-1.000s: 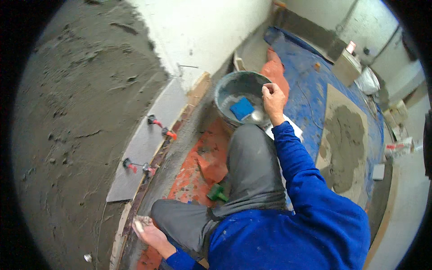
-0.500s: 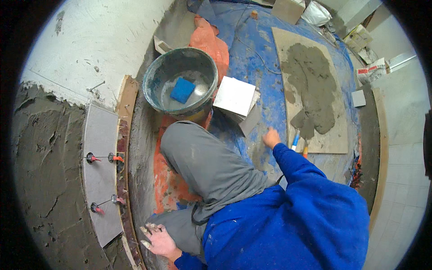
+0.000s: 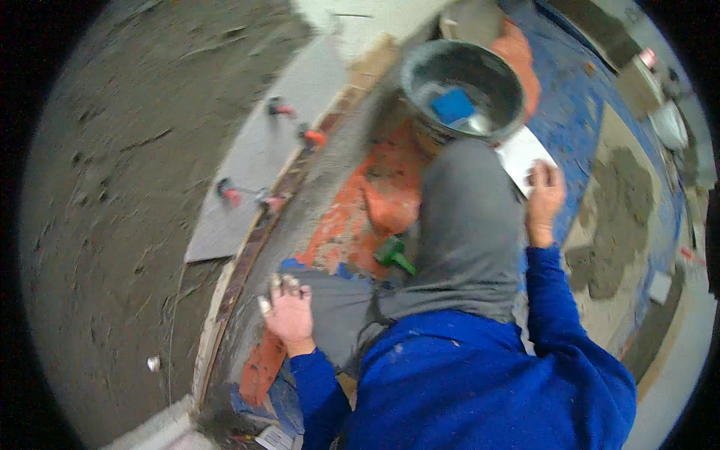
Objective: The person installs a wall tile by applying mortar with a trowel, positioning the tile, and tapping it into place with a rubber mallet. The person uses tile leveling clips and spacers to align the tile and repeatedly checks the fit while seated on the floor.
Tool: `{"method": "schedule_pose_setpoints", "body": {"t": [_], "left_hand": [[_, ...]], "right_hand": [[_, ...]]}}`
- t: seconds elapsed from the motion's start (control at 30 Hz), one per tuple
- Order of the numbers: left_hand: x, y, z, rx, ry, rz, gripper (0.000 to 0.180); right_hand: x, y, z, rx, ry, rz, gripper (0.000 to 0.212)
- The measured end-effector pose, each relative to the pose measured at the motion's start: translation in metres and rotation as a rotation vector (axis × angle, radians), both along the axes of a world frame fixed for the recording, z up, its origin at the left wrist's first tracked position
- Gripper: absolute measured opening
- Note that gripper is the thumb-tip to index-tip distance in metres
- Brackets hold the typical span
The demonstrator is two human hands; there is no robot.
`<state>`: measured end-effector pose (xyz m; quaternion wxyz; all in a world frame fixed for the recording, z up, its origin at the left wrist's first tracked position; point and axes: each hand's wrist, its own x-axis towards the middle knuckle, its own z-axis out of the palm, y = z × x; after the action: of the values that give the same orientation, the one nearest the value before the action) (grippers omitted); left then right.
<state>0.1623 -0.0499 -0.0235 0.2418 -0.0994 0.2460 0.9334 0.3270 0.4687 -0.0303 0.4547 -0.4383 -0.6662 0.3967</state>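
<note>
My left hand (image 3: 289, 313) rests on my grey-trousered leg, its fingers apart and the tips coated whitish. At the stack beside the bucket, my right hand (image 3: 545, 199) has its bent fingers over the near right edge of a white tile (image 3: 517, 157); blur hides the exact grip. A grey tile strip (image 3: 262, 161) lies along the left board, with several red-and-black levelling clips (image 3: 229, 192) at its edges. The dark bucket (image 3: 409, 75) holds murky water and a blue sponge (image 3: 452, 106).
Grey mortar (image 3: 112, 225) spreads over the left side, bordered by a wooden board (image 3: 289, 184). A green-handled tool (image 3: 394, 253) lies on orange sheeting (image 3: 352, 199) by my knee. To the right, a mortar heap (image 3: 619, 217) sits on a flat board over blue sheeting (image 3: 555, 90).
The view has swung left, showing more mortar. My right hand has gone from beside the tile stack onto the white tile. My left hand stays at my leg.
</note>
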Motion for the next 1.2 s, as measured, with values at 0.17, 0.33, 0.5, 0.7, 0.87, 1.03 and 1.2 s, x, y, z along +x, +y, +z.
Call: {"method": "schedule_pose_setpoints", "body": {"t": [0.17,0.33,0.5,0.7,0.87,1.03,1.2], "left_hand": [[0.004,0.008,0.0,0.089,-0.004,-0.028,0.054],[0.014,0.013,-0.002,0.113,0.068,-0.003,0.053],[0.029,0.002,0.003,0.127,0.08,0.037,0.053],[0.04,-0.005,0.009,0.114,0.091,0.0,0.051],[0.036,-0.005,0.008,0.113,0.098,-0.01,0.051],[0.029,-0.005,0.004,0.136,0.068,0.025,0.051],[0.026,-0.004,0.001,0.123,0.094,0.06,0.046]], "right_hand": [[-0.089,-0.093,0.073,0.216,-0.036,0.597,0.012],[-0.141,-0.208,-0.093,0.318,-1.335,1.381,0.039],[-0.076,-0.228,-0.271,0.227,-1.433,1.603,0.041],[-0.053,-0.205,-0.418,0.087,-1.504,1.767,0.034],[-0.047,-0.214,-0.476,0.31,-1.159,1.768,0.039],[-0.069,-0.227,-0.35,-0.072,-0.955,1.636,0.029],[-0.108,-0.252,-0.138,-0.855,-0.43,1.366,0.037]]}}
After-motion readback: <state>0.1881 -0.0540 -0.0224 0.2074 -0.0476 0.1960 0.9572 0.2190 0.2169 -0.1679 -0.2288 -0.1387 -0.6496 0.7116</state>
